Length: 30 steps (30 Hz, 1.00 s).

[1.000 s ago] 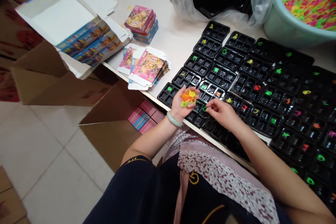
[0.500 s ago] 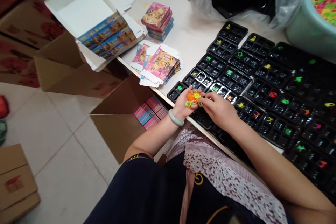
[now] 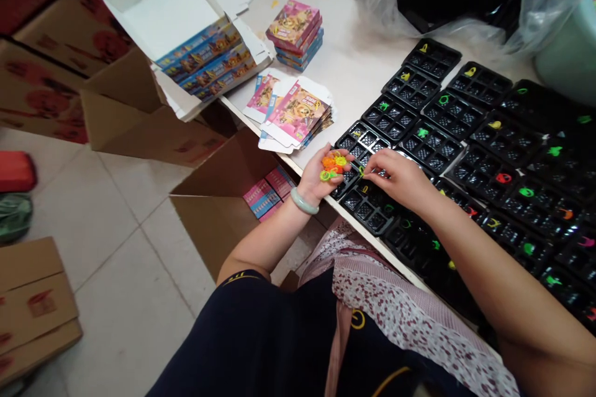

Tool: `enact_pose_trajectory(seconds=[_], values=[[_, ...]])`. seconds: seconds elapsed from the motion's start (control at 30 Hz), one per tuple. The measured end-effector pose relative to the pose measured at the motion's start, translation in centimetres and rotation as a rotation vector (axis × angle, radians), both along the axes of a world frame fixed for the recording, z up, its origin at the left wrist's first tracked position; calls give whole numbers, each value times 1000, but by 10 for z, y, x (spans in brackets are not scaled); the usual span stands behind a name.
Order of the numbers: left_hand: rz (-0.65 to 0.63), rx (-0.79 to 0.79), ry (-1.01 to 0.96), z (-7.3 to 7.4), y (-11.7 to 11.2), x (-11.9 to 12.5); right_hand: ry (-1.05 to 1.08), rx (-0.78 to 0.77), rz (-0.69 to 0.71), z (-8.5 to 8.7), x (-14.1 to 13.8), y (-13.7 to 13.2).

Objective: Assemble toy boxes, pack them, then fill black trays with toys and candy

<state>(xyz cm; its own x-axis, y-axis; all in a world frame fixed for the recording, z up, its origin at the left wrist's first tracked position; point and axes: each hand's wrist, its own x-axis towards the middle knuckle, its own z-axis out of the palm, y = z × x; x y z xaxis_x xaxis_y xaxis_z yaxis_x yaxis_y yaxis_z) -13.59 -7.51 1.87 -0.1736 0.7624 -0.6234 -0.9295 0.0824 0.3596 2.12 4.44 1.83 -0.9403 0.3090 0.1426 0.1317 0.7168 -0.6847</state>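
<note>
**Two hands, one piece in the pinch, a heap in the palm**

I have two hands in my head view, both over the near edge of the tabletop [image 3: 347,68]. The left hand [image 3: 315,175] is palm up and cupped, its fingers half curled and loosely open under a small heap of orange and yellow-green pieces [image 3: 332,165]; they overlap too much for me to count. One bracelet [image 3: 305,201] rings that wrist, and the forearm rises from below.

The right hand [image 3: 403,178] reaches in from the lower right, knuckles up, wrist slightly bent. Its thumb and index fingers [image 3: 379,158] are closed to a pinch, with what looks like one yellow-green piece [image 3: 362,171] at the tips, just beside the left hand and above the trays [image 3: 390,116].

I count five trays in the column nearest the boxes, the closest partly hidden by the hands; farther right they run together in the dark. The three farthest in that column show one piece each: two yellow, one green.

Beyond the left hand I see one pile of flat sleeves [image 3: 298,111], one stack of about four small boxes [image 3: 293,22], one display box [image 3: 162,12], one clear bag [image 3: 382,0] and part of one tub [image 3: 568,43].
</note>
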Motion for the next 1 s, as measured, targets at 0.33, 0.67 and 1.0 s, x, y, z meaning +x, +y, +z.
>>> enact_pose_trajectory(seconds=[0.33,0.67,1.0], values=[[-24,5,151,0,-5,-21,-99,83,-49,-28,-19,-11],[-62,41,92,1,7,-20,-155,119,1,-24,-24,-9],[-101,47,141,-1,7,-17,-152,183,57,-23,-29,-8]])
